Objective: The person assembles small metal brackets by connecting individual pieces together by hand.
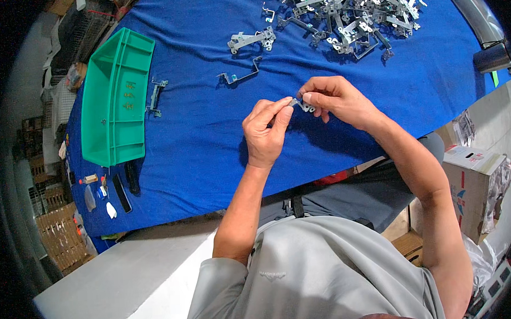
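Counted at the left end of the blue tablecloth (209, 162) one small bottle (89, 180) with a reddish cap, then one green plastic bin (99, 104) with ribs across it. Found below the bin one flat black slab (121, 194), phone-like in shape, and just beside that one more black object (132, 177), too dark to name. Saw one metal bracket (157, 98) just beside the bin's right wall and, well apart, one bent bracket (242, 77) on the cloth, near one cluster of bracket metal (252, 40); could not tell one piece from several in that cluster. Saw the left hand (265, 133) with thumb and forefinger closed in a pinch on the left end of one small metal bracket (307, 106). Noted farther back one short hooked bracket (268, 12), lying by itself. Found the small metal bracket between the two hands, over the cloth, partly covered by fingertips; could not tell one joined part from two there. Saw the right hand (345, 100) with thumb and fingers closed on the other end. Noted behind it one large heap of metal brackets (352, 16), too tangled to count. Counted at far right one cardboard box (468, 191), lower than the tabletop, and one silvery roll (472, 9) along the cloth's edge.
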Demonstrator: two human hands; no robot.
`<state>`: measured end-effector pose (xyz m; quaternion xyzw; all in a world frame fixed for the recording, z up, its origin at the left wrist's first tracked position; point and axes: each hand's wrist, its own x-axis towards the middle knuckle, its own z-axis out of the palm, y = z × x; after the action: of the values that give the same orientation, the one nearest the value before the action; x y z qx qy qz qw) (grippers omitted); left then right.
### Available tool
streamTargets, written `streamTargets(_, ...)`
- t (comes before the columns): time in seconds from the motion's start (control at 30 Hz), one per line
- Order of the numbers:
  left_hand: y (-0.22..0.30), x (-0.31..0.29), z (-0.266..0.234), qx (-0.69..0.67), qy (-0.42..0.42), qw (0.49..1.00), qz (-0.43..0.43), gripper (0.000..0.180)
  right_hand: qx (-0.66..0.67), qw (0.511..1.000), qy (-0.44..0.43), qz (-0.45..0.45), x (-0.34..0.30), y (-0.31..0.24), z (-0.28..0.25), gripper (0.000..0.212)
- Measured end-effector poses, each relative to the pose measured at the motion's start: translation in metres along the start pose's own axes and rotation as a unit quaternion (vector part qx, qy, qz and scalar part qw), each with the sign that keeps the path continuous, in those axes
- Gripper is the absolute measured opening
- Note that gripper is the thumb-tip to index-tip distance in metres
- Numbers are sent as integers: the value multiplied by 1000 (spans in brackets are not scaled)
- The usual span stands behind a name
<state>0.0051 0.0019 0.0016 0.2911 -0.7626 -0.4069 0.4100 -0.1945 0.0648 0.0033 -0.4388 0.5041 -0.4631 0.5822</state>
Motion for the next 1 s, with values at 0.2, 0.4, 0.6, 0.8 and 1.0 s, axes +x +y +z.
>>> streamTargets(0.2,1,0,-1,9,-12,1000,0,14,8,995,92,-25,-2,-9,6,20)
streamTargets(0.4,0,-2,-1,18,54,998,-17,16,-60,997,16,51,-5,-13,1,18)
streamTargets(0.6,-2,-2,0,-3,27,1000,-14,17,-98,995,10,19,-5,-9,1,18)
streamTargets(0.8,-1,-1,1,-7,17,1000,-16,16,27,999,34,-2,-2,-8,3,21)
streamTargets(1.0,-3,-1,2,5,-1,1000,15,14,-18,999,-32,2,-1,-4,-3,23)
